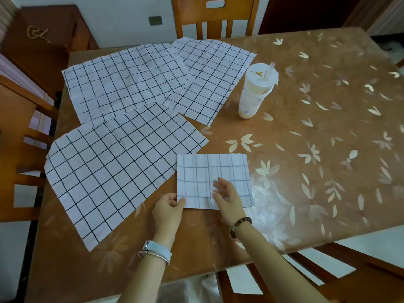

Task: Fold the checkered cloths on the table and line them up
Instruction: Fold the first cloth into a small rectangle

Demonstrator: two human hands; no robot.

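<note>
A folded checkered cloth (209,171) lies as a small rectangle near the table's front edge, pale side up. My left hand (168,209) pinches its near left corner. My right hand (227,197) rests on the cloth's near right part with fingers spread. Three unfolded white cloths with black grid lines lie flat to the left and behind: a near one (113,171), a far left one (124,82) and a far right one (209,79). They overlap each other at their edges.
A tall white drink cup with a straw (256,90) stands just right of the far cloths. The brown table (317,127) has a glossy flower-patterned cover. Wooden chairs stand at the far side (214,16), the left (19,119) and the near right (328,276).
</note>
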